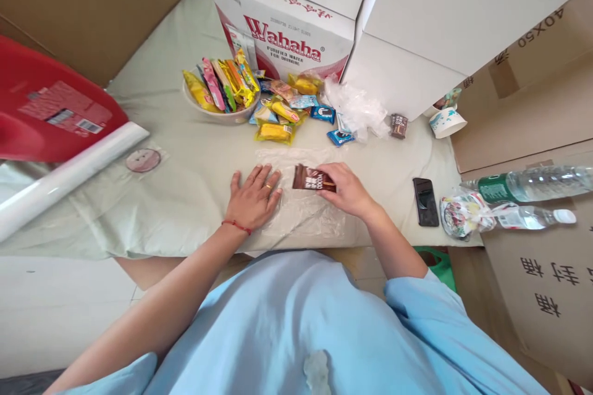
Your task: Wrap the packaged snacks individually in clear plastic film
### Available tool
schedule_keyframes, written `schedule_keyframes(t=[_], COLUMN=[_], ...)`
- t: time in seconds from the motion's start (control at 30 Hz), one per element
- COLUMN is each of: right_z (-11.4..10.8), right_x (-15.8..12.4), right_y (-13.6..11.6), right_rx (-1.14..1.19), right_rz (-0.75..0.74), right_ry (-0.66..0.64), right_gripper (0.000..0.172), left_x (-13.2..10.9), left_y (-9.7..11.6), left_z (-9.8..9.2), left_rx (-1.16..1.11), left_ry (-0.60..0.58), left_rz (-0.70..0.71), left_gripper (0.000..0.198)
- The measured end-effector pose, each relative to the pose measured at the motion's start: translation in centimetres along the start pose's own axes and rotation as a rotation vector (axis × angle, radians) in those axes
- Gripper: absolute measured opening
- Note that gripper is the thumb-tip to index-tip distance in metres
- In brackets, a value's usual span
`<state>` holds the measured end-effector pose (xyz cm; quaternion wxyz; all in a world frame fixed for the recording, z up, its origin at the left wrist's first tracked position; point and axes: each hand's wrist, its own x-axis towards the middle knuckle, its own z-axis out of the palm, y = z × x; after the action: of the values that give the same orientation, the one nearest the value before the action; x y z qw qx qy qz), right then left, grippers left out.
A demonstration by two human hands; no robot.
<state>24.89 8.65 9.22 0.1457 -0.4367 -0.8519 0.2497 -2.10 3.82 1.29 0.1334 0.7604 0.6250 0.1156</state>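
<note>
My right hand (345,188) grips a brown cocoa snack packet (308,179) by its right end, over a clear plastic bag (306,216) that lies flat on the table. Fingers spread, my left hand (254,196) rests on the left side of that bag. Beyond the hands is a loose heap of small wrapped snacks (275,131) in yellow, blue and pink wrappers. To its left a bowl (231,117) holds several more packets. Another brown cocoa packet (398,126) lies by a crumpled clear plastic bag (359,110).
A Wahaha water carton (287,31) and white boxes (407,68) stand at the back. On the left are a red container (50,105) and a white film roll (74,176). A phone (425,202), paper cup (447,123) and water bottles (537,184) lie right.
</note>
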Motion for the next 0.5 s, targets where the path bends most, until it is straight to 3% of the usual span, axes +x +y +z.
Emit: schedule_keyframes(t=[0.1, 0.2, 0.37, 0.5], right_z=[2.7, 4.0, 2.9, 1.9], right_x=[2.4, 2.5, 0.4, 0.2], right_y=[-1.0, -0.4, 1.7, 1.8], right_rx=[-0.098, -0.183, -0.177, -0.12], right_rz=[-0.013, 0.039, 0.113, 0.103], right_ry=[-0.137, -0.194, -0.166, -0.09], right_gripper=[0.052, 0.053, 0.052, 0.052], left_x=[0.1, -0.1, -1.0, -1.2], left_y=[-0.1, -0.4, -1.4, -1.5], left_z=[-0.2, -0.3, -0.2, -0.1], left_rx=[0.003, 0.003, 0.018, 0.027], left_ry=[0.001, -0.006, -0.013, -0.017], left_rz=[-0.029, -0.077, -0.069, -0.06], left_gripper=[0.06, 0.061, 0.061, 0.061])
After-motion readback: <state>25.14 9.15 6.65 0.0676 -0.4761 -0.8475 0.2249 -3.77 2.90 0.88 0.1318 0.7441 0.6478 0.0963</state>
